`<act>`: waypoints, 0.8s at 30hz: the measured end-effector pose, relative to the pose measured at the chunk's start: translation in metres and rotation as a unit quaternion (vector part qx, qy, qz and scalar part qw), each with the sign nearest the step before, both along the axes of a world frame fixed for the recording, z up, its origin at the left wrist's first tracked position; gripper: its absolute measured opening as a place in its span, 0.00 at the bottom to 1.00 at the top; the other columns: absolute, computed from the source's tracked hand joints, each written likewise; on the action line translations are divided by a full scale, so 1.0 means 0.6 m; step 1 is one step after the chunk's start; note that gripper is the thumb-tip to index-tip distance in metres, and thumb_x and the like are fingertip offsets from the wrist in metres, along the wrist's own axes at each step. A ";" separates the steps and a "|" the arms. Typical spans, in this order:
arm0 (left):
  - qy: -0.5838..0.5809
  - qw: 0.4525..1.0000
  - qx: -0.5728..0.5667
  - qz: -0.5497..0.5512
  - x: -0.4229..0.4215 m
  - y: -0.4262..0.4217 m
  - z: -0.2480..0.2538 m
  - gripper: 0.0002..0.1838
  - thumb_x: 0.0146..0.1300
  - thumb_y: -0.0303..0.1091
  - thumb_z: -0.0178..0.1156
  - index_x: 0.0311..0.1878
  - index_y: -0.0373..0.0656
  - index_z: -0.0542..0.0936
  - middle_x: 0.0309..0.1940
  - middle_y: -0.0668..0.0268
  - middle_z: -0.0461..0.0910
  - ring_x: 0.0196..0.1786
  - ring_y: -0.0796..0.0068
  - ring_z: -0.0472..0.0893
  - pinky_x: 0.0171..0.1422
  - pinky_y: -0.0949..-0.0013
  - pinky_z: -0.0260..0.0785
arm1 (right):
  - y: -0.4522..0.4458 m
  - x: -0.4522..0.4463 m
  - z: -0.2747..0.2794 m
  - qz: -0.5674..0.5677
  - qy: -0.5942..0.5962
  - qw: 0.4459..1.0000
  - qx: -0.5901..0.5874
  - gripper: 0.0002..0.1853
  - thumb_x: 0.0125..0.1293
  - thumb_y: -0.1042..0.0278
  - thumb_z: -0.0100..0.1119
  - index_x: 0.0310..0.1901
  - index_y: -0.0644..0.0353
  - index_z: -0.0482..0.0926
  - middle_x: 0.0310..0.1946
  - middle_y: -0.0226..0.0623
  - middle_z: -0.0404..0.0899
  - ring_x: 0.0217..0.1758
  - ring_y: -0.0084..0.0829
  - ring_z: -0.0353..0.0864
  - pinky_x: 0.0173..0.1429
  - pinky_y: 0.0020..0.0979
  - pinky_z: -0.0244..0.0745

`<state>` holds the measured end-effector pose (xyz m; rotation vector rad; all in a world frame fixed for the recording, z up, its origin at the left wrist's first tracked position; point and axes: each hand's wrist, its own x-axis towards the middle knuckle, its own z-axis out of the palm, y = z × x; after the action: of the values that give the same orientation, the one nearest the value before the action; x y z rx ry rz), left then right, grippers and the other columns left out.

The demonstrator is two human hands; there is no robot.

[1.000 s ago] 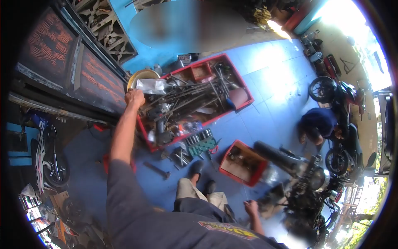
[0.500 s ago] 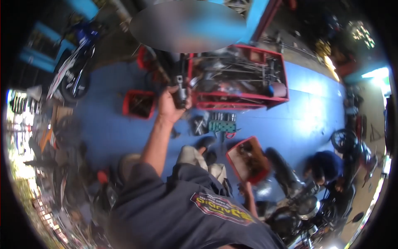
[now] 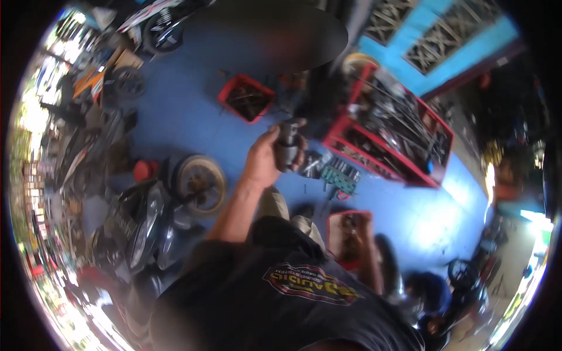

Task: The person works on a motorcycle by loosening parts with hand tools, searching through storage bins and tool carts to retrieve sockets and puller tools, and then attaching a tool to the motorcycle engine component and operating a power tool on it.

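My left hand (image 3: 264,157) is raised in front of me, its fingers wrapped round a dark cylindrical metal tool (image 3: 287,146). The tool has a stepped, narrower upper end; its exact kind is unclear. My right hand (image 3: 364,222) reaches over the right side of a small red tray (image 3: 331,231) that holds brownish parts. Motion blur and the angle hide its fingers. Beyond the tray, a green socket case (image 3: 340,177) lies on the blue floor, beside a dark object in clear wrapping (image 3: 312,165).
A large red tool rack (image 3: 386,164) full of long tools stands at the upper right. Another red bin (image 3: 246,99) sits farther off on the blue floor (image 3: 181,105). A loose wheel (image 3: 201,184) and a dark motorcycle (image 3: 137,228) are to the left. Someone in dark blue (image 3: 430,292) crouches at right.
My view has swung left, so the rack appears farther right and tilted. My right hand has moved from the tray's near edge to over it. The left hand keeps hold of the tool.
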<state>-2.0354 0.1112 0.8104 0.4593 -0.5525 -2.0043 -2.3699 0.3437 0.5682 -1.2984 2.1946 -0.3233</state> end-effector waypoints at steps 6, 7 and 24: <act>0.056 0.993 0.013 0.102 0.183 -0.044 0.010 0.24 0.69 0.49 0.46 0.56 0.38 0.70 0.37 0.58 0.76 0.31 0.65 0.79 0.28 0.66 0.71 | -0.262 0.186 0.037 0.118 -0.118 0.981 -0.099 0.12 0.67 0.63 0.49 0.38 0.63 0.77 0.26 0.49 0.79 0.27 0.41 0.81 0.31 0.40 0.71; 0.062 0.988 0.038 0.133 0.219 -0.055 0.013 0.22 0.69 0.48 0.46 0.55 0.40 0.70 0.37 0.58 0.76 0.31 0.65 0.79 0.28 0.65 0.72 | -0.308 0.233 0.060 0.102 -0.137 0.985 -0.038 0.12 0.67 0.63 0.49 0.37 0.63 0.77 0.23 0.46 0.78 0.24 0.36 0.80 0.28 0.37 0.70; -0.019 0.857 0.179 0.483 0.684 -0.270 0.015 0.15 0.68 0.47 0.45 0.43 0.46 0.73 0.33 0.61 0.77 0.31 0.66 0.77 0.34 0.65 0.71 | -0.725 0.588 -0.047 0.372 0.030 0.926 -0.059 0.19 0.64 0.53 0.52 0.46 0.61 0.75 0.27 0.45 0.81 0.31 0.41 0.82 0.42 0.47 0.72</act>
<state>-1.6247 -0.0507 0.8196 0.8085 0.0753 -1.1011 -2.0173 -0.0913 0.5403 -2.1027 1.5768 -0.1099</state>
